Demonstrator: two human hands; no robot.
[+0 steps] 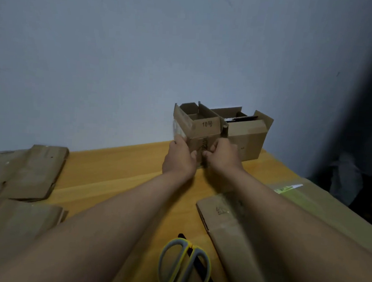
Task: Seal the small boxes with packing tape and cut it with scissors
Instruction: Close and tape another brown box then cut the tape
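Note:
A small open-topped cardboard box [203, 128] marked "10" stands at the far side of the wooden table [117, 176]. My left hand [179, 160] presses against its left front corner, fingers on the left face just below a strip of clear tape [177, 128], thumb on the front. My right hand [222, 158] is curled at the box's front right and grips what looks like a tape roll [225, 131], seen edge-on and sticking up above the hand. Scissors [184, 267] with grey and yellow handles lie shut near the table's front edge, between my forearms.
A second open box [249, 136] stands right behind the first, touching it. Flattened cardboard pieces [24, 174] lie at the left, and a large flat carton [236, 231] lies under my right forearm. A wall rises directly behind the boxes.

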